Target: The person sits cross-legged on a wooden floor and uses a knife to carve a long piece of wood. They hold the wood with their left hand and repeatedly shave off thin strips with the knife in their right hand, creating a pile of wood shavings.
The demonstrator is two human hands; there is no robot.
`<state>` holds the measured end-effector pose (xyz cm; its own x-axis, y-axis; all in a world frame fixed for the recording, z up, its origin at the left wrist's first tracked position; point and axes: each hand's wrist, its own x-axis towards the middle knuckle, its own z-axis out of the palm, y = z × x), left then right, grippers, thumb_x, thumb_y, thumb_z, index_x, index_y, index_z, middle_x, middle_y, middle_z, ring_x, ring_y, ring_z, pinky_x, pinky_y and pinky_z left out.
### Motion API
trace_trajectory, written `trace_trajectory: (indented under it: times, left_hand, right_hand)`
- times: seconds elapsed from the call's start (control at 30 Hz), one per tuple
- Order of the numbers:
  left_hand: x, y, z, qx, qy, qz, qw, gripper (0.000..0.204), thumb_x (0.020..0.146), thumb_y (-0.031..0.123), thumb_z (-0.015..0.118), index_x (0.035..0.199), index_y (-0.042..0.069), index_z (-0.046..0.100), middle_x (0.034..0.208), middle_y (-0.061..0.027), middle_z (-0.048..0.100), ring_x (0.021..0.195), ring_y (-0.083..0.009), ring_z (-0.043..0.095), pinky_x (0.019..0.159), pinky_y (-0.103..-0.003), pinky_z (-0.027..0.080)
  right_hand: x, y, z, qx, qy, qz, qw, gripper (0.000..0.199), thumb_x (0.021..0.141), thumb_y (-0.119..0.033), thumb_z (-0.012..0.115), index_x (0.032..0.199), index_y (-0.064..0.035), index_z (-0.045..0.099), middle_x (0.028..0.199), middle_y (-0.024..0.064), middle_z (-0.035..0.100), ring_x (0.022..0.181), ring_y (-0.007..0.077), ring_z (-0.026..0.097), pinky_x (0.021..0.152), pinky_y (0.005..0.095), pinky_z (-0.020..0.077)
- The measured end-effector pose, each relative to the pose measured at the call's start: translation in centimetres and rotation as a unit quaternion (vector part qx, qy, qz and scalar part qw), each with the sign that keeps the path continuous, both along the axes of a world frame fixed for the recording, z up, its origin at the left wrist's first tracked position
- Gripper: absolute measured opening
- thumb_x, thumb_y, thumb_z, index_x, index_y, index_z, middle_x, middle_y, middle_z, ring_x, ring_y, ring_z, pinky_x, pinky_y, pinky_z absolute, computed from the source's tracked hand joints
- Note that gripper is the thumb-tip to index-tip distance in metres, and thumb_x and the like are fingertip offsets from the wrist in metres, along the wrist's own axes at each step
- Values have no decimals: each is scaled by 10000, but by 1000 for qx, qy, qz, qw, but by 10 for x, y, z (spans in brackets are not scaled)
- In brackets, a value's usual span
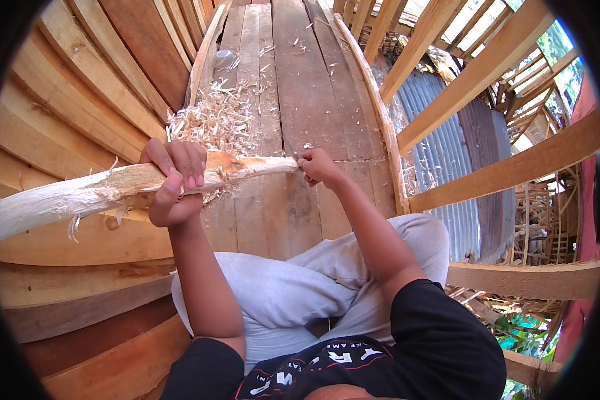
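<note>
A long, pale wooden pole (67,199), stripped of bark and a little bent, runs from the left edge to the middle of the view. My left hand (177,180) is closed around it, thumb on the near side and fingers over the top. At the pole's right end is my right hand (319,167), its fingers wrapped round a knife (295,155). Only a short dark bit of the blade shows against the wood; the handle is hidden in the fist. Brown patches and loose curled fibres mark the pole beside my left hand.
Wood shavings (223,119) lie heaped on the plank floor (310,87) beyond the pole. A clear plastic cup (225,59) stands farther off. Board walling (67,143) rises at left; wooden rails (507,163) border the right, with corrugated metal sheets (447,153) beyond. My crossed legs (280,283) are below.
</note>
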<state>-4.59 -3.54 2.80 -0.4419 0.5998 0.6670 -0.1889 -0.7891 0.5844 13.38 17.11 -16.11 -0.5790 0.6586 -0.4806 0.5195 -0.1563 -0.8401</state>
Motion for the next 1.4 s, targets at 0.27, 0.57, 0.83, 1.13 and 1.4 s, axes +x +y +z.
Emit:
trace_trajectory:
  times: [0.27,0.57,0.83,1.13,1.4]
  left_hand:
    - [2,-13,22,7,24,-59,998,184,740,144,576,791,106,403,586,-20,464,532,-120,445,611,-274,354]
    - [24,-64,78,-11,14,-42,999,199,750,152,586,804,101,401,573,-8,461,499,-112,437,584,-266,349]
    - [23,-93,90,-49,30,-30,998,221,752,168,594,804,96,392,576,-15,460,500,-107,436,588,-258,347]
    - [18,-98,91,-53,53,-20,997,232,749,179,601,803,98,391,576,-11,461,498,-104,433,589,-261,345]
    - [15,-99,88,-38,27,-19,999,219,749,182,587,802,99,392,567,-3,458,489,-99,428,582,-256,344]
  right_hand:
    - [47,39,-25,225,-94,-181,953,219,840,-127,579,964,50,623,772,140,644,654,225,616,574,380,492]
    - [33,-44,-8,237,-232,41,943,286,729,-68,623,961,98,601,909,273,654,854,376,667,743,410,528]
    - [24,-74,-22,270,-158,-174,934,369,786,-110,646,1094,65,544,910,239,656,892,365,659,773,431,515]
    - [18,-135,6,116,-28,15,993,180,808,-101,591,841,74,618,775,233,663,707,377,674,638,437,541]
    - [13,-128,-11,158,-178,21,971,185,792,-118,636,851,57,627,793,246,657,736,367,666,666,435,515]
